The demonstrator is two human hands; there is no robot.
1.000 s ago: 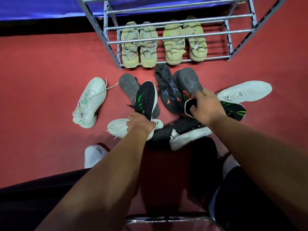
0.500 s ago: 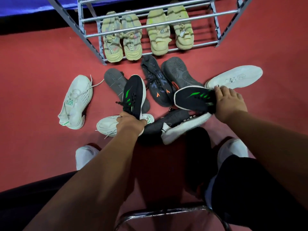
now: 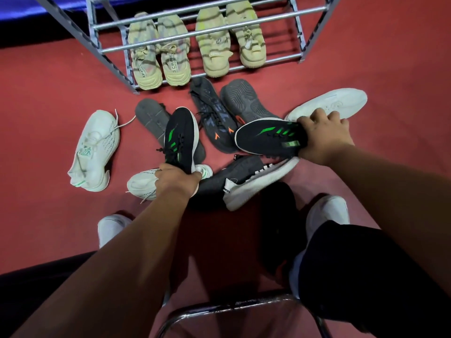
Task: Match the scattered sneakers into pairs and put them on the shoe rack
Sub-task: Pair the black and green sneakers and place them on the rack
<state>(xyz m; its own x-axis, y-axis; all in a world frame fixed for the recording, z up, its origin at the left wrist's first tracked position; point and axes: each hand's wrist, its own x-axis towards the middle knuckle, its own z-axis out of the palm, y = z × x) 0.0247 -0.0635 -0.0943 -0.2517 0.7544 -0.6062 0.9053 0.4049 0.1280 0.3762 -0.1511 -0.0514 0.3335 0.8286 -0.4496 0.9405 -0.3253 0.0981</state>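
My left hand (image 3: 179, 180) grips the heel of a black sneaker with green stripes (image 3: 180, 139), toe pointing away from me. My right hand (image 3: 323, 135) holds the heel of its matching black and green sneaker (image 3: 266, 137), toe pointing left, lifted above the pile. The metal shoe rack (image 3: 195, 32) stands ahead with two yellow-green pairs (image 3: 158, 54) (image 3: 229, 42) on its bottom level. Loose on the red floor lie white sneakers (image 3: 95, 152) (image 3: 341, 103) (image 3: 141, 184), dark grey ones (image 3: 214, 118) (image 3: 246, 101) (image 3: 151, 118) and a grey sneaker with a white sole (image 3: 249, 181).
My own feet in white shoes (image 3: 109, 228) (image 3: 327, 211) rest on the red floor near the pile. A chrome chair frame (image 3: 231, 306) curves below me. A blue mat (image 3: 36, 11) lies behind the rack at the far left.
My right hand closed on the second black and green sneaker, lifted it off the floor and swung its toe leftwards. My left hand kept holding the first one. The view shifted slightly.
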